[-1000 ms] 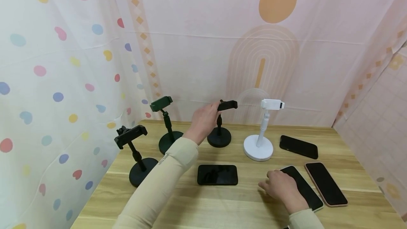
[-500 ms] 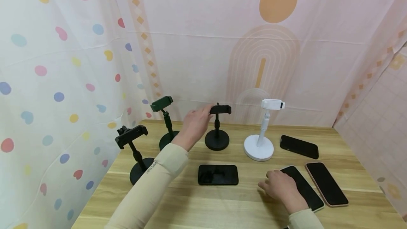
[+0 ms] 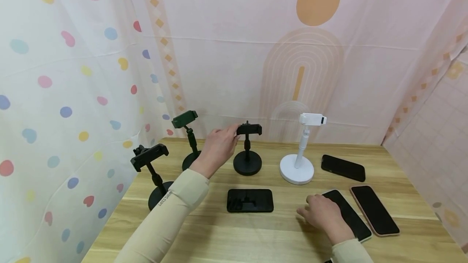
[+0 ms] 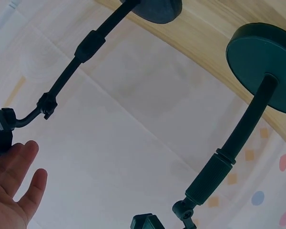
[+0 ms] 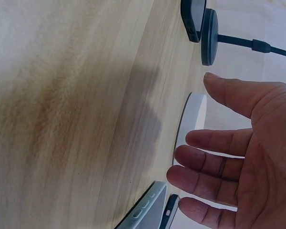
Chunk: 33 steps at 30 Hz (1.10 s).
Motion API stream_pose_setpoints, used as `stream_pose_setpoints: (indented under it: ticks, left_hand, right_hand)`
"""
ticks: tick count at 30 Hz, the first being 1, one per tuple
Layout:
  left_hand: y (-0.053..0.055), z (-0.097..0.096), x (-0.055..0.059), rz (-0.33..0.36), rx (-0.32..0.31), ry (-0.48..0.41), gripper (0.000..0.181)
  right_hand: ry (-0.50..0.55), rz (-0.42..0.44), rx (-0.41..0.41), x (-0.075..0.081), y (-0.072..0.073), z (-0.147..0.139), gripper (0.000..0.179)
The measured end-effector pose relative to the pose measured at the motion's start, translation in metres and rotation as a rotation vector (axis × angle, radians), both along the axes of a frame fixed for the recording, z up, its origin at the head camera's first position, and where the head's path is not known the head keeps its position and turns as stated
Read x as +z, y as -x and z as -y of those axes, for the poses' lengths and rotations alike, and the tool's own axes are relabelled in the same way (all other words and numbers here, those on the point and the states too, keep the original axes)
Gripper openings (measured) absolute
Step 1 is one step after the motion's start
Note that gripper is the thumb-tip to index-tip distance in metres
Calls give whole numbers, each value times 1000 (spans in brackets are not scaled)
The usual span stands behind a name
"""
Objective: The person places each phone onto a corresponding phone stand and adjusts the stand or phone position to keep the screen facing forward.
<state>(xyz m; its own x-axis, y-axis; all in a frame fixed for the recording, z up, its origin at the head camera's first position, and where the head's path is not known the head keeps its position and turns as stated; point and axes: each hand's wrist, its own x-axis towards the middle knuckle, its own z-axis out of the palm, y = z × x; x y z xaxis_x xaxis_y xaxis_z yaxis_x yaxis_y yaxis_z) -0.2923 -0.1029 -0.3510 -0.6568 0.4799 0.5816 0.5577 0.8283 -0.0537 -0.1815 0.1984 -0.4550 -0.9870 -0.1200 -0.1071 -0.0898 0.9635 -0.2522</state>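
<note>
My left hand (image 3: 218, 146) pinches the left end of the clamp on a black phone stand (image 3: 247, 163) that stands upright on the table. The left wrist view shows this stand's clamp (image 4: 2, 143) between thumb and fingers, with the other fingers loosely spread. My right hand (image 3: 323, 215) hovers over the table with relaxed fingers, holding nothing. Beside and partly under it in the head view lies a phone with a pale green edge (image 3: 351, 214). In front of the held stand a black phone (image 3: 250, 200) lies flat, screen up.
A dark green phone stand (image 3: 185, 119) and another black phone stand (image 3: 149, 156) are on the left. A white phone stand (image 3: 297, 169) stands right of the held one. A pink-edged phone (image 3: 375, 211) and a black phone (image 3: 343, 168) lie at the right. Curtains surround the table (image 3: 263, 238).
My left hand has brought the black phone stand a little left and toward me, and its clamp has turned from slanted to facing front. The right hand has stayed in place.
</note>
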Motion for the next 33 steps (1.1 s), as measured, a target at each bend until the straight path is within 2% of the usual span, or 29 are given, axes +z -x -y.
stream_pose_setpoints:
  ticks: [6,11,15,18,24,28,33]
  left_hand:
    - [5,-9,8,54,14,8,59]
    - [14,-26,19,120,37,102,66]
    - [19,-35,23,153,59,186,60]
    - [21,-37,22,153,57,197,49]
    - [25,-35,16,121,6,126,25]
    - [25,-36,17,149,-4,94,18]
    - [26,-39,19,182,10,94,18]
  right_hand:
    - [-5,-1,0,0,0,1,33]
    - [-4,5,-2,0,0,2,33]
    - [-1,20,-6,0,-1,3,34]
    - [-2,34,-9,0,-1,3,36]
    - [-15,32,-3,-2,-1,3,37]
    - [-14,25,-4,-2,-1,2,35]
    - [-6,32,-4,-2,-1,2,36]
